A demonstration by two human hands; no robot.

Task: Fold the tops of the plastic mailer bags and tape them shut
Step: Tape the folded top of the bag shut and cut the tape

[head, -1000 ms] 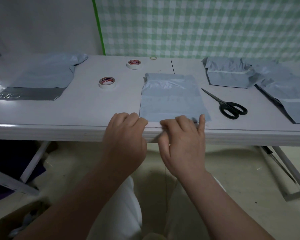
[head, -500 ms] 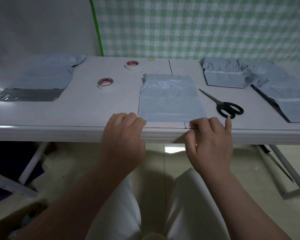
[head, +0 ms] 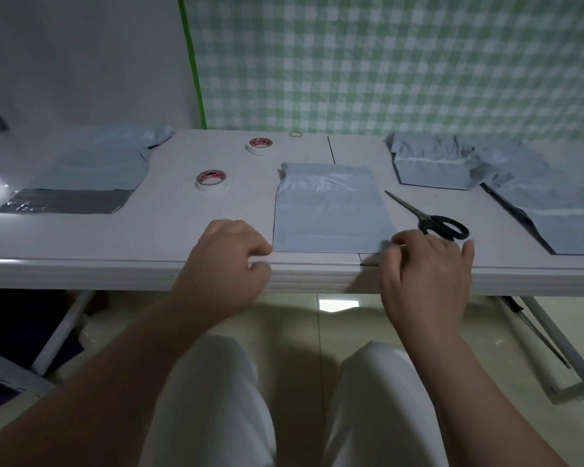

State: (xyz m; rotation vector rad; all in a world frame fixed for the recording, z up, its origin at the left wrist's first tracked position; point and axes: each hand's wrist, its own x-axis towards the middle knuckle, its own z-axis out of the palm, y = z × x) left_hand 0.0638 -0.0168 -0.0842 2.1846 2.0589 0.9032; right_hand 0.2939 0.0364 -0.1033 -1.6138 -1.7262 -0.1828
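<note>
White table (head: pixel 115 244) edge, foreground: left hand (head: pixel 226 261) and right hand (head: pixel 425 274) curl at the near corners of a grey mailer bag (head: pixel 327 214), seemingly squaring it for sealing; whether the fingers pinch it cannot be told; black scissors (head: pixel 432 220) lie just right; a tape roll (head: pixel 211 181) waits beyond, within reach.

Four mailer bags (head: pixel 327 210) (head: pixel 91 170) (head: pixel 432 166) (head: pixel 553 210), two tape rolls (head: pixel 211 181) (head: pixel 260 145), one pair of scissors (head: pixel 432 220), one rubber band (head: pixel 295 133), two hands (head: pixel 223 264) (head: pixel 425 278).
</note>
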